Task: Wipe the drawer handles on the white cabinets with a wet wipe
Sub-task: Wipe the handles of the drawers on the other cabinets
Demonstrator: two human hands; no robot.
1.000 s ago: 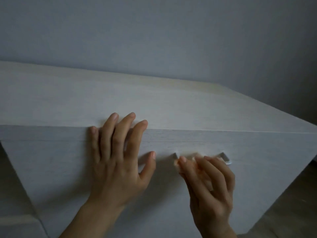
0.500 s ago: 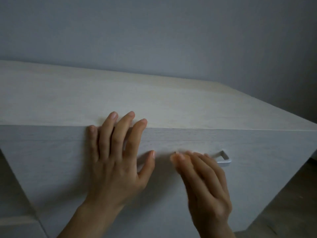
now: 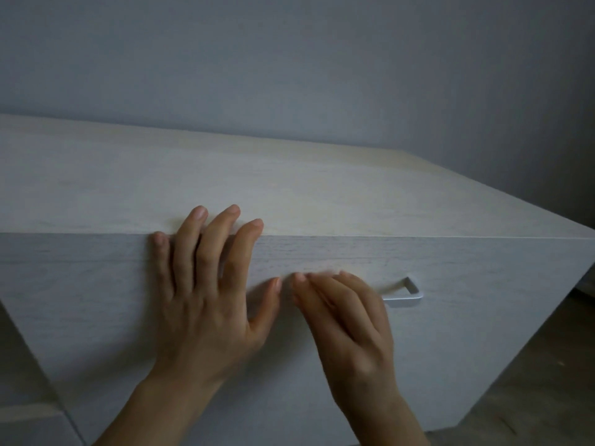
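Dim room; grey wall (image 3: pixel 289 59) behind, white cabinet (image 3: pixel 289 188) across the view, bare floor (image 3: pixel 531 397) lower right.

On the left fingers (image 3: pixel 225 233): 4 straight and spread, tips reaching over the top front edge; thumb out to the side; nothing held. The left hand (image 3: pixel 206 310) lies flat on the drawer front (image 3: pixel 467 349). My read: it braces the drawer so it doesn't slide or rock while the other hand rubs.

On the right fingers (image 3: pixel 325 291): roughly straight, close together, laid over the left part of the handle (image 3: pixel 407 296); motion-blurred. Thumb is hidden underneath, so I can't tell if they pinch anything or only press. The right hand (image 3: pixel 351 329) sits just beside the left thumb, tips near it.

The wipe is not visible; if it's there, it's under the right fingers. There's a faint pale smear above the tips; too blurred to call.

The handle is a silver bar on the drawer front, right of centre; only its right end and corner show, rest covered by the right hand. Blur suggests mid-stroke along the bar; judgement only.

Counts: 2 hands; 1 handle; 1 drawer front; 1 cabinet; 0 wipes seen. Task says handles, plural; only 1 in frame, so any others are out of view.
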